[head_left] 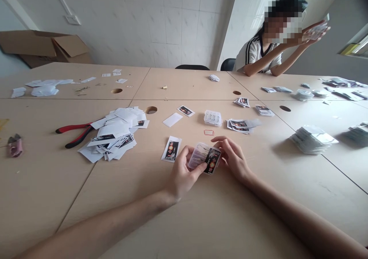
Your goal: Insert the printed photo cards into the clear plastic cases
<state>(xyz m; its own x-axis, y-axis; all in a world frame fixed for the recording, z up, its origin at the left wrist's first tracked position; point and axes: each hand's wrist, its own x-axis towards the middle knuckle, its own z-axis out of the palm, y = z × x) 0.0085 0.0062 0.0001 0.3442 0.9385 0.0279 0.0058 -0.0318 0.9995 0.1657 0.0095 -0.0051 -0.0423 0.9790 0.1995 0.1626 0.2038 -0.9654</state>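
Note:
Both my hands are over the table's middle. My left hand (183,171) grips a clear plastic case (201,157) holding a printed black and red card, with the thumb across its face. My right hand (232,157) cups the case's far right end. A printed card on white backing (171,149) lies just left of my left hand. Ahead sit a small clear compartment box (212,117), a thin red rectangular outline (209,132), a blank white card (172,119) and a small printed card (185,111).
Left of my hands lie a heap of white paper and cards (112,134) and red-handled pliers (75,133). Loose printed cards (240,126) and a stack of packets (312,140) lie right. A seated person (258,51) raises both hands across the table. A cardboard box (43,48) stands behind.

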